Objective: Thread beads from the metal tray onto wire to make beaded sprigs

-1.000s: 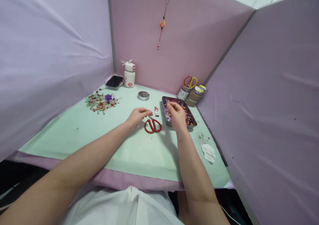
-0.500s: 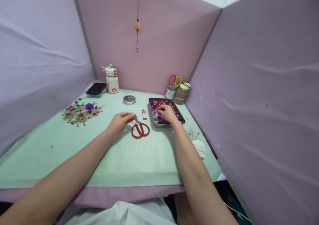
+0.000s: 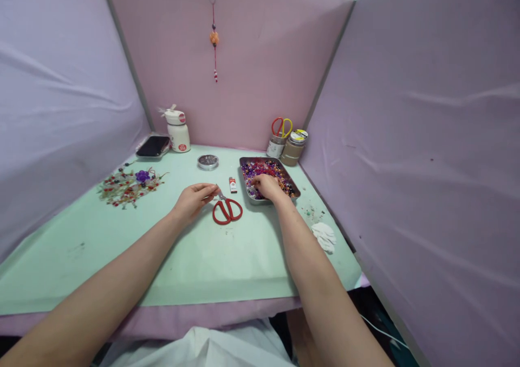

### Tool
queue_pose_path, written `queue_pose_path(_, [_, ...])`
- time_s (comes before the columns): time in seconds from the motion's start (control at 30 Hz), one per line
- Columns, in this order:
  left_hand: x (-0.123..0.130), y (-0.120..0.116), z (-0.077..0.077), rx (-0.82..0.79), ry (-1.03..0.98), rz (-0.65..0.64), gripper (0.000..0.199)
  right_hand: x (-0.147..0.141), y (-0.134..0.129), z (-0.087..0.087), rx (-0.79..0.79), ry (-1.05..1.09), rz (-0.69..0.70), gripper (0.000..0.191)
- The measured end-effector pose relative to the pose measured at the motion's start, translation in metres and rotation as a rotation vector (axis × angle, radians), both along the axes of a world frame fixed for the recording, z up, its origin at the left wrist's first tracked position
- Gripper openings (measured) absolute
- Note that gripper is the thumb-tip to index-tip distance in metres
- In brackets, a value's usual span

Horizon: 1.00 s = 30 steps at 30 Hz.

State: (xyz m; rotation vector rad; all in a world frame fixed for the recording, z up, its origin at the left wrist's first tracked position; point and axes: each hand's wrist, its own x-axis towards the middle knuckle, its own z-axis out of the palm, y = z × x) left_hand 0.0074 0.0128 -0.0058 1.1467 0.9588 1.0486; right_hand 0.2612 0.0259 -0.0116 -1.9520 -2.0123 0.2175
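Note:
My left hand is pinched closed beside the blade tips of the red-handled scissors, which lie on the green tabletop. Whatever its fingertips hold is too small to make out. My right hand reaches into a metal tray of purple, red and orange beads, its fingers pressed together among the beads at the tray's left side. Anything between those fingers is hidden. A red and white lighter lies between the scissors and the tray.
Beaded strands lie at the left. A phone, white bottle, round case, scissors in a jar and brown jar stand behind. A white cloth is at right; an ornament hangs.
The view has shifted slightly. My right hand has moved a little down and left within the tray, lower among the beads. My left hand stays pinched by the scissors.

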Motion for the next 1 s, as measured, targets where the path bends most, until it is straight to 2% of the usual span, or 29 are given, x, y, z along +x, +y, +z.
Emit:
queue_pose_path(0.13, [0.0000, -0.0001, 0.0002, -0.007, 0.011, -0.007, 0.029, 0.0009, -0.0014, 0.0022, 0.037, -0.039, -0.030, 0.026])
queue_pose_path(0.3, [0.0005, 0.0006, -0.0011, -0.025, 0.005, -0.007, 0.031, -0.0014, -0.0046, 0.0066, -0.043, -0.091, -0.002, 0.018])
queue_pose_path(0.73, [0.0019, -0.0013, -0.0017, -0.049, 0.007, -0.012, 0.032, -0.0085, -0.0029, 0.0085, -0.067, -0.152, -0.010, 0.018])
queue_pose_path(0.9, [0.0019, -0.0035, -0.0004, -0.041, 0.025, -0.024, 0.030, -0.0083, -0.0043, 0.0075, -0.034, -0.174, -0.002, 0.020])
queue_pose_path(1.0, [0.0021, -0.0058, 0.0022, -0.033, 0.034, -0.018, 0.032, -0.0059, -0.0044, 0.0057, 0.004, -0.160, -0.047, 0.021])
